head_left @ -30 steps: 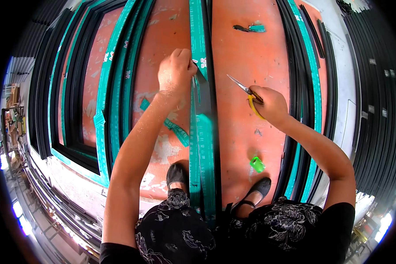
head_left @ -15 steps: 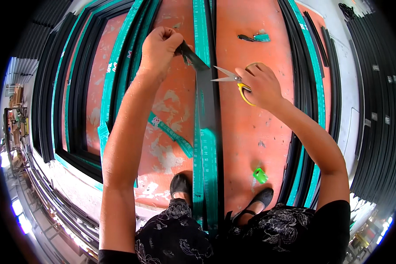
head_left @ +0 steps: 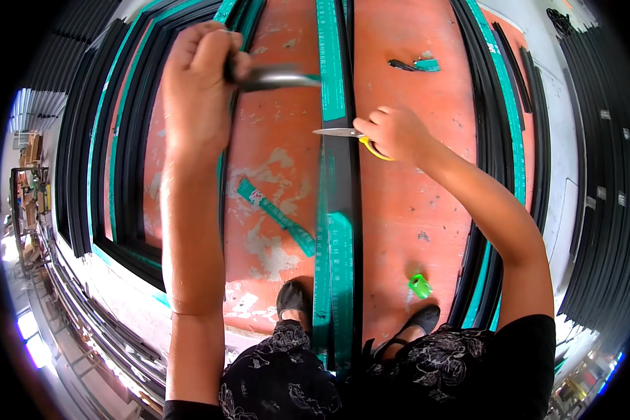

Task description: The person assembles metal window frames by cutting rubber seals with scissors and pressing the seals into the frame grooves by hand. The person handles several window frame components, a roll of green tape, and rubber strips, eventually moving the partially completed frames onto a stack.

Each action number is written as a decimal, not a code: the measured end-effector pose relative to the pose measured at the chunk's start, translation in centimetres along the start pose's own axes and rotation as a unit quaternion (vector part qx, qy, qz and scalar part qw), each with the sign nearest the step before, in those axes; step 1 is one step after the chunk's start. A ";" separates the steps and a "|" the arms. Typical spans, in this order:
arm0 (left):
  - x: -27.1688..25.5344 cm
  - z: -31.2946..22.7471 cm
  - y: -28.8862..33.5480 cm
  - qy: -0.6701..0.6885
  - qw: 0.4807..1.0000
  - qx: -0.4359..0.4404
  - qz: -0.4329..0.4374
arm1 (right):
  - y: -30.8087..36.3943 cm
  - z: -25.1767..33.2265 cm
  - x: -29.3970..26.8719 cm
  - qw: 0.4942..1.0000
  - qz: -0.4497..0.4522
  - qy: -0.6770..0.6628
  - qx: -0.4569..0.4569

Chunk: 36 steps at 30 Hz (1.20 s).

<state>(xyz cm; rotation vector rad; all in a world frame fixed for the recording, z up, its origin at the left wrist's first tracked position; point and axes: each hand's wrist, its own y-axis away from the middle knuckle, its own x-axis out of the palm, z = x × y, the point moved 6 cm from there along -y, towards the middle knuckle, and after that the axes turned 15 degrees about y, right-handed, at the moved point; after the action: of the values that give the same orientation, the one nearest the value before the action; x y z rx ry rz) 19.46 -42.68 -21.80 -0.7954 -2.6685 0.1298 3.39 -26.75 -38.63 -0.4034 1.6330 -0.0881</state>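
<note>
My left hand (head_left: 201, 87), closed, grips one end of a peeled strip of dark film (head_left: 276, 78), smeared by motion. The strip stretches right toward a long black profile bar (head_left: 341, 164) with green protective film (head_left: 332, 63) on it; whether it is still attached there is too blurred to tell. Scissors (head_left: 339, 132) with yellow handles are in my right hand (head_left: 399, 134). Their blades look closed and point left across the bar's bare grey stretch. Nearer me, the green film (head_left: 339, 280) covers the bar again, with a loose edge at its start.
A cut piece of green film (head_left: 276, 218) lies on the worn orange surface (head_left: 406, 203) left of the bar. To the right are a bright green object (head_left: 420, 285) and a small film scrap (head_left: 427, 65). Black frames (head_left: 122, 238) stand at left; more profiles (head_left: 493, 140) run along the right.
My left hand has swept left, drawing the dark strip out straight. The scissors have gone from spread to closed and moved slightly left and down.
</note>
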 end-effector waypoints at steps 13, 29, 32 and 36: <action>2.2 17.4 19.5 -0.380 0.815 -0.251 0.358 | 21.6 3.7 -8.6 0.918 0.095 -0.110 0.369; -1.6 14.1 10.5 -0.550 0.823 0.072 0.120 | 38.0 14.0 -8.2 0.828 0.194 -0.074 0.520; -2.0 15.1 12.1 -0.661 0.715 -0.009 0.226 | 40.8 13.5 -6.0 0.840 0.229 0.011 0.492; -6.4 13.5 12.8 -0.672 0.678 -0.019 0.297 | 39.1 12.1 -2.7 0.817 0.315 0.087 0.475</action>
<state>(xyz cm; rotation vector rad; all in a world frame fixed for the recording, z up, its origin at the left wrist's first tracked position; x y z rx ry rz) 26.21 -35.25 -38.71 -2.2336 -3.4007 1.2832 7.25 12.81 -48.89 0.9400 1.6052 -0.4235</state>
